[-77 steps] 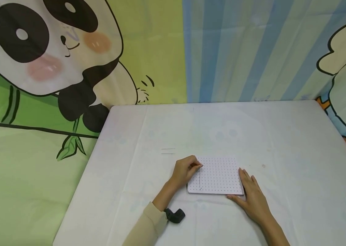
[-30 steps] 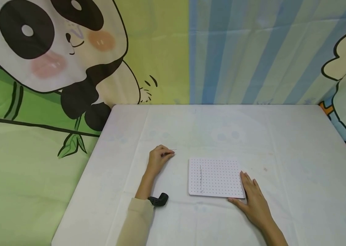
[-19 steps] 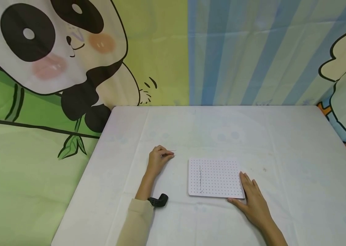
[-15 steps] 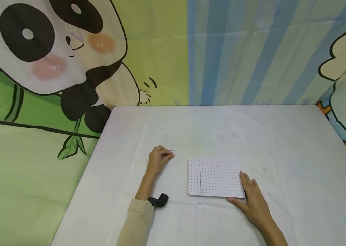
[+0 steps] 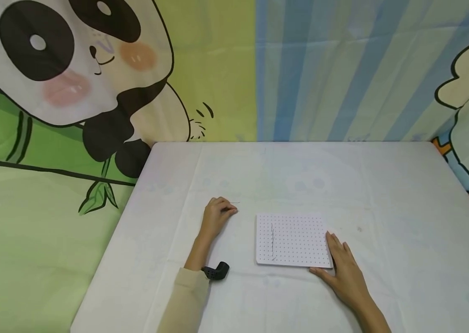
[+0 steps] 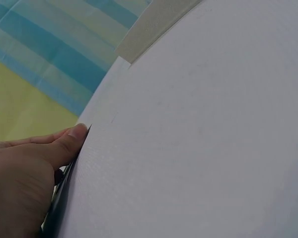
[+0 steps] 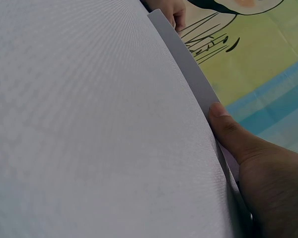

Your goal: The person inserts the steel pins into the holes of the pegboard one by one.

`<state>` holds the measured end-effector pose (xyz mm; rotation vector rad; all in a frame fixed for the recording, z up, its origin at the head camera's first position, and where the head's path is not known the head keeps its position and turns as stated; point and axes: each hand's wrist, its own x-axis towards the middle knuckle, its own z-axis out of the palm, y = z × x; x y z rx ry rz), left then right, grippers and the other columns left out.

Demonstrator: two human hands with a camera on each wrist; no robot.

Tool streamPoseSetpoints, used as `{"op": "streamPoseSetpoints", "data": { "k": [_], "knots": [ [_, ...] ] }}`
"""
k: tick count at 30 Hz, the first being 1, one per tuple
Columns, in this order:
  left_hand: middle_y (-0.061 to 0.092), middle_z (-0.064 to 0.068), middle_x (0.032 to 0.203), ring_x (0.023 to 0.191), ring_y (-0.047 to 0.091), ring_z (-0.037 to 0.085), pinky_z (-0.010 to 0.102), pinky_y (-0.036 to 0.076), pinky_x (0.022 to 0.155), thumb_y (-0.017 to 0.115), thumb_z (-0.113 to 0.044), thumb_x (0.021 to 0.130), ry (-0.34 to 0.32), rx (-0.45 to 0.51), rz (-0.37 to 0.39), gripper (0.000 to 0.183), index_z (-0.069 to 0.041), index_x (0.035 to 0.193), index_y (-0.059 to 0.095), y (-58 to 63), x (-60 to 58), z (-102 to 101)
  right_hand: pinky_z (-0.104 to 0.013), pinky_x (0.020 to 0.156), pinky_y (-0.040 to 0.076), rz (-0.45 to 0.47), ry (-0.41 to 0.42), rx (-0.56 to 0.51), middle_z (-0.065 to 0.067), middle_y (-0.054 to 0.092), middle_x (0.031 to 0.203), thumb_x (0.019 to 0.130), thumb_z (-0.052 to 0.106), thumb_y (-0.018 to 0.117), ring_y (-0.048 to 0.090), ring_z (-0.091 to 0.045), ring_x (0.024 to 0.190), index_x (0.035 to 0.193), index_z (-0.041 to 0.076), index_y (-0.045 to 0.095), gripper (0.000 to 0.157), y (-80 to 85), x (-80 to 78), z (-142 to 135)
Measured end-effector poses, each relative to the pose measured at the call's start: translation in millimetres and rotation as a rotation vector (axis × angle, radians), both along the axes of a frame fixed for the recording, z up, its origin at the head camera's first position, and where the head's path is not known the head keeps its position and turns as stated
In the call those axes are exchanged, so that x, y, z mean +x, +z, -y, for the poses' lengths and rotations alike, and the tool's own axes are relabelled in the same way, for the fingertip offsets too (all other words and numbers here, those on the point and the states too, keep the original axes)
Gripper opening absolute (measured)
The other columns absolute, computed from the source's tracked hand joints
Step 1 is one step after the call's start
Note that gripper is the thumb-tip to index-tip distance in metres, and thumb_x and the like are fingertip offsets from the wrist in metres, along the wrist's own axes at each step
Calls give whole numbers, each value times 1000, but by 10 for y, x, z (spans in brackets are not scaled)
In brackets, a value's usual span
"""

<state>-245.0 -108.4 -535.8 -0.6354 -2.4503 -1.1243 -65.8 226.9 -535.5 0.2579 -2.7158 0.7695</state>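
My left hand is low over the table, left of the white pegboard. Its thumb and fingertips pinch a thin needle-like rod, mostly hidden by the fingers; a dark tip pokes out in the left wrist view. A second thin rod lies just beyond those fingertips. Several similar thin rods stand in a row in the board's holes near its left side. My right hand rests at the board's near right corner, fingers straight along the right edge and thumb against the front edge.
A white cloth covers the table. Behind it hangs a curtain printed with a panda and stripes. A black wrist camera sits on my left wrist beside the beige sleeve.
My left hand has moved from the board's left side to the rods on the table and pinches one of the two that lay there. The right hand stays at the board's corner.
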Motion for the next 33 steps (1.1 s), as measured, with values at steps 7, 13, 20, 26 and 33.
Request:
{"op": "streamPoseSetpoints", "data": {
  "k": [7, 13, 20, 26, 33],
  "knots": [
    [59, -6, 82, 76, 48, 11, 25, 43, 67, 73, -18, 78, -7, -51, 24, 7, -11, 78, 70, 5, 20, -8, -34, 112, 4, 26, -9, 2, -22, 30, 144, 69, 42, 78, 24, -33, 134, 145, 2, 22, 103, -5, -5, 0],
    [63, -3, 81, 77, 54, 11, 25, 46, 68, 72, -18, 79, -9, -29, 38, 9, -9, 80, 70, 8, 31, -4, -35, 112, 5, 19, -17, 9, -20, 30, 144, 68, 42, 79, 24, -32, 134, 146, 3, 22, 104, -29, -4, -7],
    [66, 0, 82, 74, 59, 10, 23, 49, 64, 70, -16, 82, -42, 96, 118, 12, -7, 88, 71, 46, 75, -5, -35, 112, 5, 8, -9, 16, -22, 31, 143, 67, 41, 79, 26, -33, 133, 144, 0, 23, 104, -28, -2, -6],
    [67, -1, 85, 75, 60, 9, 23, 48, 63, 66, -16, 86, -76, 189, 126, 12, -9, 91, 72, 65, 90, -13, -35, 112, 5, 17, -10, 12, -21, 30, 144, 68, 40, 79, 26, -34, 133, 145, 1, 23, 103, -31, 7, 10],
    [68, -2, 81, 65, 58, 6, 22, 48, 56, 69, -20, 82, -126, 282, 137, 11, -9, 87, 72, 141, 168, -228, -36, 112, 5, 24, -8, 7, -22, 29, 144, 69, 39, 79, 25, -34, 133, 145, 0, 23, 102, -8, 7, 30]
  ]
}}
